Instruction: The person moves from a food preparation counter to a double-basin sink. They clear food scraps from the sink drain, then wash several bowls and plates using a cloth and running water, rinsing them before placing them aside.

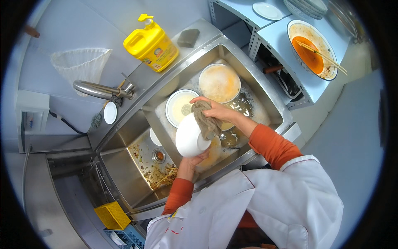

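Note:
Over the right basin of a stainless steel sink, my left hand grips a white bowl by its lower edge, the bowl tilted with its outside and foot in view. My right hand holds a wet brown cloth against the bowl near its foot. Beneath, in sudsy water, lie a white bowl with a dark rim, a larger bowl full of foamy orange-tinged water and further bowls partly hidden by my hands and arm.
Food scraps lie around the left basin's drain. Behind the sink stand a curved faucet, a yellow pump jug and a dark block. A bowl of red-orange liquid with chopsticks is on the right-hand shelf, near a white plate.

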Available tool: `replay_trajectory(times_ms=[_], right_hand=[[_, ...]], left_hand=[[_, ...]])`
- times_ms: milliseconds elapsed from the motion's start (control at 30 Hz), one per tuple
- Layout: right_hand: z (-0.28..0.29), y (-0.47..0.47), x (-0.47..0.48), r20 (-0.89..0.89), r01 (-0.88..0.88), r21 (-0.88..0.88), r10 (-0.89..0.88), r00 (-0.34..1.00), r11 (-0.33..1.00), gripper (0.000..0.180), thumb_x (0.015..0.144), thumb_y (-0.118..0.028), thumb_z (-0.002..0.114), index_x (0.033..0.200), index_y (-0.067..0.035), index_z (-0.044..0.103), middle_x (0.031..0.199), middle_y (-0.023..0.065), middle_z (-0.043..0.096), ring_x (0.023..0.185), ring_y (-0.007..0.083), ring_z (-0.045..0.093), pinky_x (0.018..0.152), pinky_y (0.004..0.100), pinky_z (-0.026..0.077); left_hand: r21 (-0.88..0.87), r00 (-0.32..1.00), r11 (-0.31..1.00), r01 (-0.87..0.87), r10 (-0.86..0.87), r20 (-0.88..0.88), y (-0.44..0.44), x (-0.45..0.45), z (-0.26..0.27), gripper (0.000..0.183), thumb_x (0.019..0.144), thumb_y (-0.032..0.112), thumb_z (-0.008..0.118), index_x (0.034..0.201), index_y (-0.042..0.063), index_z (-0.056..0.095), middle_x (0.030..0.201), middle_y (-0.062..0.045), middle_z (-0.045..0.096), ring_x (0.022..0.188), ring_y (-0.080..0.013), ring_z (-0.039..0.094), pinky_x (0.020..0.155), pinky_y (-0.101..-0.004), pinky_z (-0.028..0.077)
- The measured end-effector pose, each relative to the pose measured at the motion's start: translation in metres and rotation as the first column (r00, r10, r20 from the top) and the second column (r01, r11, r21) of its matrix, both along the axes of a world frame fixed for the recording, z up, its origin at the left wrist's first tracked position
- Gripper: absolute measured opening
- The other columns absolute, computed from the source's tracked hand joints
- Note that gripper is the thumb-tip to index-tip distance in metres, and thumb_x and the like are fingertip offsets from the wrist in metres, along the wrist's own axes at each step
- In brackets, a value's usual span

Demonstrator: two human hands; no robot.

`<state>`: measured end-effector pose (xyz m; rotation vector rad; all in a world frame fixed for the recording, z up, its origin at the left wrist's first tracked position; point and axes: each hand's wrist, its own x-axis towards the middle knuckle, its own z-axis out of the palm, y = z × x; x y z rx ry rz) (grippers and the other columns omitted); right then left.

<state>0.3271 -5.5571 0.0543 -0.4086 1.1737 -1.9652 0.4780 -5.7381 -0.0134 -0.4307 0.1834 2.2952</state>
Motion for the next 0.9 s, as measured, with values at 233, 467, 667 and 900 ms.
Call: replay_trajectory(times_ms=[233, 467, 667, 900], right_hand=[[-0.059, 0.007, -0.015, 0.136, 0.321, 0.332, -0.381, 0.915, 0.887, 0.044, 0.078, -0.005, 0.060, 0.121, -0.007, 0.054, 0.103, 0.0087, 0.062, 0.086, 0.0162, 0.061, 0.075, 0.0308, 0.053], [-0.067, 0.015, -0.013, 0.261, 0.369, 0.312, -0.453, 0.852, 0.875, 0.051, 0.078, -0.004, 0.063, 0.125, -0.004, 0.046, 0.104, 0.0124, 0.060, 0.085, 0.0202, 0.062, 0.072, 0.0327, 0.053], [-0.065, -0.014, 0.061, -0.264, 0.627, 0.322, -0.568, 0.779, 0.709, 0.059, 0.074, -0.002, 0.062, 0.127, -0.010, 0.038, 0.107, 0.0132, 0.054, 0.101, 0.0265, 0.055, 0.085, 0.0368, 0.048], [-0.074, 0.002, 0.071, -0.694, 0.513, 0.450, -0.075, 0.716, 0.731, 0.056, 0.070, -0.004, 0.069, 0.121, -0.012, 0.047, 0.110, 0.0164, 0.052, 0.105, 0.0335, 0.054, 0.089, 0.0394, 0.045]], left_hand=[[-0.373, 0.934, 0.863, -0.340, 0.358, -0.024, 0.010, -0.036, 0.077, 0.049, 0.100, 0.040, 0.038, 0.133, 0.004, 0.045, 0.128, -0.016, 0.056, 0.120, -0.0302, 0.053, 0.100, -0.0452, 0.044], [-0.488, 0.755, 0.654, -0.578, 0.656, -0.015, -0.003, -0.046, 0.038, 0.041, 0.101, 0.017, 0.040, 0.135, -0.005, 0.039, 0.139, -0.017, 0.047, 0.129, -0.0293, 0.045, 0.110, -0.0487, 0.033], [-0.333, 0.565, 0.535, -0.776, 0.825, 0.010, 0.001, -0.065, 0.031, 0.042, 0.102, 0.020, 0.035, 0.136, -0.005, 0.038, 0.140, -0.018, 0.045, 0.131, -0.0302, 0.042, 0.112, -0.0489, 0.030], [-0.378, 0.447, 0.385, -0.842, 0.890, -0.090, -0.055, -0.051, 0.064, 0.041, 0.100, 0.016, 0.039, 0.137, -0.003, 0.039, 0.142, -0.018, 0.043, 0.132, -0.0300, 0.041, 0.112, -0.0492, 0.029]])
